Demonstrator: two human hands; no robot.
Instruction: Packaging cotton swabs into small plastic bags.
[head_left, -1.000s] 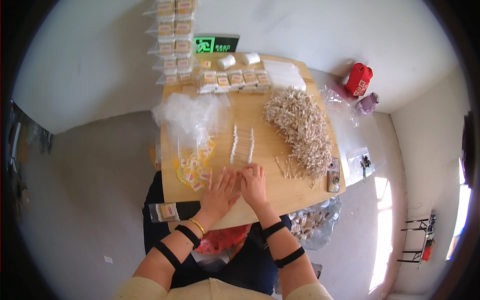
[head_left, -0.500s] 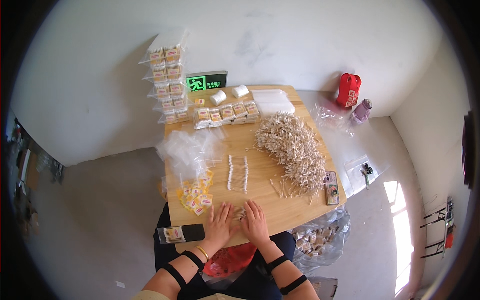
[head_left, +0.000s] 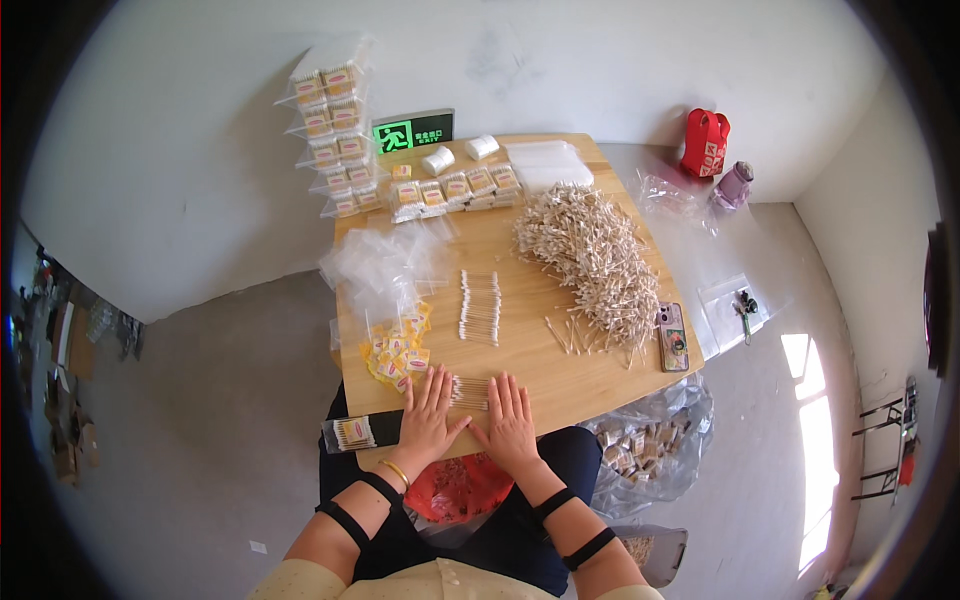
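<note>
Wooden cotton swabs lie bunched between the flat, open left hand and right hand; uneven pressing risks scattering them toward yellow packets beyond the left fingers.

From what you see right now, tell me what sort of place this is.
Likely a small hand-packing workspace: a wooden table carries a heap of cotton swabs, empty clear bags and filled packets, with more stacked against the wall.

I see my left hand and right hand flat on the wooden surface, flanking a small row of cotton swabs.
</note>
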